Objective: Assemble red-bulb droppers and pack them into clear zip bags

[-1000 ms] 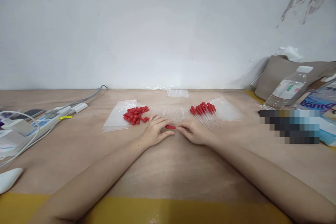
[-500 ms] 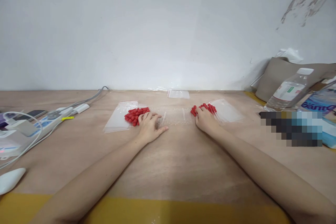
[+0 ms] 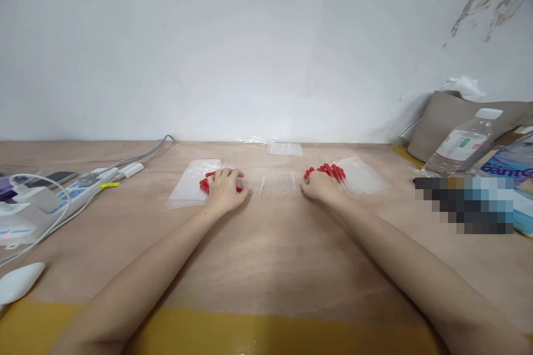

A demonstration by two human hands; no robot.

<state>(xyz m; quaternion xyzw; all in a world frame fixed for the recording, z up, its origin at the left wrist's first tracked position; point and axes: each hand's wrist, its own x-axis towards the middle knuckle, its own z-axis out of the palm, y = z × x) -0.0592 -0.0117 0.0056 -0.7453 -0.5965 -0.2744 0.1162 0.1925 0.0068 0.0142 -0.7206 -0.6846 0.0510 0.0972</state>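
My left hand (image 3: 225,190) rests over a heap of loose red rubber bulbs (image 3: 204,183) lying on a clear plastic bag (image 3: 187,188); its fingers curl down onto the bulbs. My right hand (image 3: 318,187) lies at the right end of a row of clear glass tubes (image 3: 272,182), fingers bent toward them, just in front of a group of droppers with red bulbs fitted (image 3: 331,171). What the fingertips of either hand pinch is hidden.
The wooden table (image 3: 266,266) carries a power strip with cables (image 3: 79,191) and a white mouse (image 3: 19,283) at the left, a small clear bag (image 3: 285,148) at the back, and a water bottle (image 3: 462,144), a grey pouch and a blue pack (image 3: 508,169) at the right.
A second ago both hands held one red-bulbed dropper at the table's middle. They have since parted: the left hand went onto the loose bulbs, the right to the droppers and then the tubes.
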